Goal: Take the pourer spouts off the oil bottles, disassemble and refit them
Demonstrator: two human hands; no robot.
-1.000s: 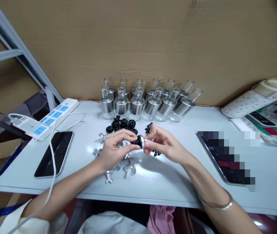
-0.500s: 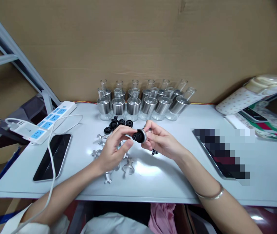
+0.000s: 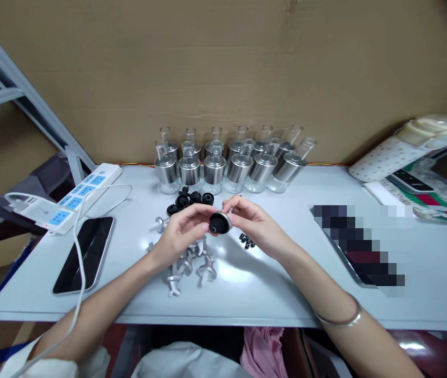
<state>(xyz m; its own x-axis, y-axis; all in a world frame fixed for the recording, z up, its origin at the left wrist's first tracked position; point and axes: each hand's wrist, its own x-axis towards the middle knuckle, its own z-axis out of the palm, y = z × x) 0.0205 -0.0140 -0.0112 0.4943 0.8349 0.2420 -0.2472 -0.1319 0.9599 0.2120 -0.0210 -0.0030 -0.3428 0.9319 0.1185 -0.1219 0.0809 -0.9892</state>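
Between my two hands, above the table, is a bottle pourer, a metal disc with a ribbed black rubber stopper facing left and towards me. My right hand pinches its metal side with thumb and fingers. From the left, the thumb and fingertips of my left hand close on the black stopper. Loose metal pourer spouts lie below my left hand, partly hidden by it. Several black rubber stoppers are heaped just beyond the hands. Under my right hand sit small black pieces, too small to name.
Two rows of glass bottles with metal bands stand along the cardboard wall. At left are a power strip, a white cable and a phone. At right lie a blurred-out dark device and a tilted dotted flask.
The pourer has moved slightly left and down, and its stopper has turned more towards me. My left fingers have closed in on it. More of the small black pieces shows.
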